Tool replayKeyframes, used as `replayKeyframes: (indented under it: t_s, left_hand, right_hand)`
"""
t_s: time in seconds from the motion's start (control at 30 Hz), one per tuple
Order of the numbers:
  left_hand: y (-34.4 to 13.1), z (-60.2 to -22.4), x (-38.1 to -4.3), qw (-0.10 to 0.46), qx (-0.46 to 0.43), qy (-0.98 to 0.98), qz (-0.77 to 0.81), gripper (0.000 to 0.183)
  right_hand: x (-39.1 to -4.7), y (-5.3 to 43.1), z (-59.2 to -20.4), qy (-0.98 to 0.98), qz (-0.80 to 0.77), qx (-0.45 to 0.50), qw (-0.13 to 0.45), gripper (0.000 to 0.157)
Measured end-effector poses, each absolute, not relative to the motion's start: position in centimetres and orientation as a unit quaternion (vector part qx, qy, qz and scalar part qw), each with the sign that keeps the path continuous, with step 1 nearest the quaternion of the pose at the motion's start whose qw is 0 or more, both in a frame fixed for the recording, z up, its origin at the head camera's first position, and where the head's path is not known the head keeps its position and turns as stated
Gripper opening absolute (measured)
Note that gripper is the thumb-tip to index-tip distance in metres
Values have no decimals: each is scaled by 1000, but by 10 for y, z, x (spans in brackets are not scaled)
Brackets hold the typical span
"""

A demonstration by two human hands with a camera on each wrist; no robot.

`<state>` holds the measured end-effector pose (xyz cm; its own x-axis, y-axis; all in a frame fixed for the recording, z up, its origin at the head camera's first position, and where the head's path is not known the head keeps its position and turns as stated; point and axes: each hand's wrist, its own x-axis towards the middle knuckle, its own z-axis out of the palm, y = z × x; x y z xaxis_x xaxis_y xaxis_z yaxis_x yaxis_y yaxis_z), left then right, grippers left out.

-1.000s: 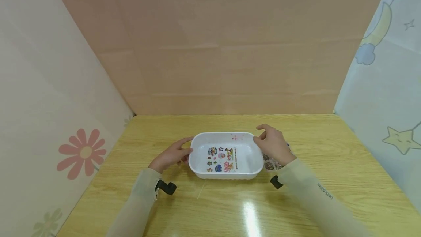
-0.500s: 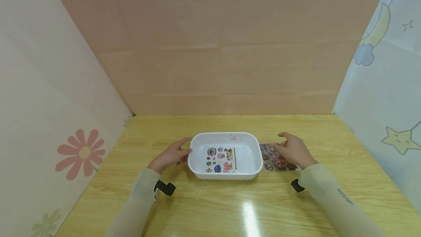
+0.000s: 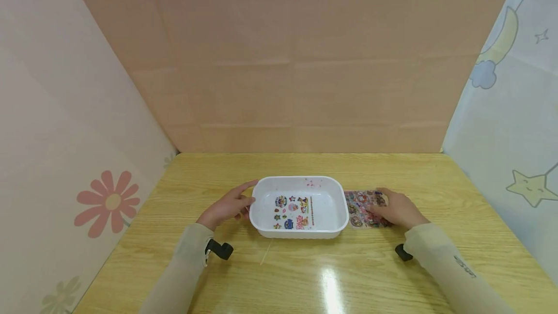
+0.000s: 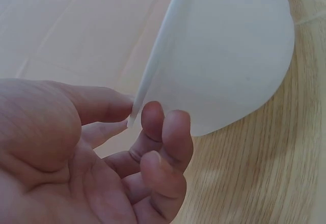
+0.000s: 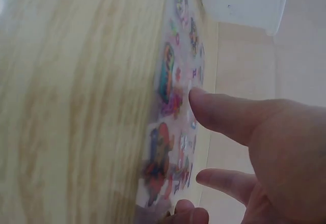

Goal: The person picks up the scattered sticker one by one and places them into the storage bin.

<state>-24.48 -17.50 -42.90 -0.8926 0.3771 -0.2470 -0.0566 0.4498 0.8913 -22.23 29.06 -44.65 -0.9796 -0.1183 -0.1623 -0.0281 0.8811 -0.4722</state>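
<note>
Fingers of my left hand (image 3: 225,210) pinch the white tub (image 3: 328,210); those of my right hand (image 3: 400,210) spread over the sticker sheet (image 3: 358,211).

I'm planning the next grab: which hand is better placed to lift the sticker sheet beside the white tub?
The right hand, most likely: it is at the sticker sheet, while the left hand grips the white tub at its opposite end.
</note>
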Motion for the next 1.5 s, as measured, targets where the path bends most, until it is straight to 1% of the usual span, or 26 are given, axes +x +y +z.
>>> replayKeyframes:
  t_s: [0.23,0.47,0.57,0.87,1.13,1.2,1.33,1.5]
  left_hand:
    - [-175,-430,-244,206,86,828,515,59]
    - [-174,-429,-243,203,95,837,499,58]
    - [-174,-428,-242,204,97,839,494,58]
    - [-176,-427,-240,203,99,842,490,58]
    - [-175,-426,-241,201,102,844,486,58]
    - [-174,-426,-241,197,100,846,486,58]
    - [-173,-426,-241,188,95,847,488,58]
    - [-172,-424,-239,189,101,847,487,58]
  right_hand:
    - [-225,294,-453,972,-214,-45,85,82]
    - [-226,298,-454,975,-200,-36,94,85]
    - [-223,297,-455,976,-196,-31,88,84]
    - [-219,291,-452,977,-191,-3,91,84]
    - [-221,295,-450,975,-204,-6,88,82]
    - [-221,295,-450,974,-211,-1,88,85]
    - [-223,297,-447,971,-218,20,95,97]
    - [-223,299,-443,963,-238,55,113,101]
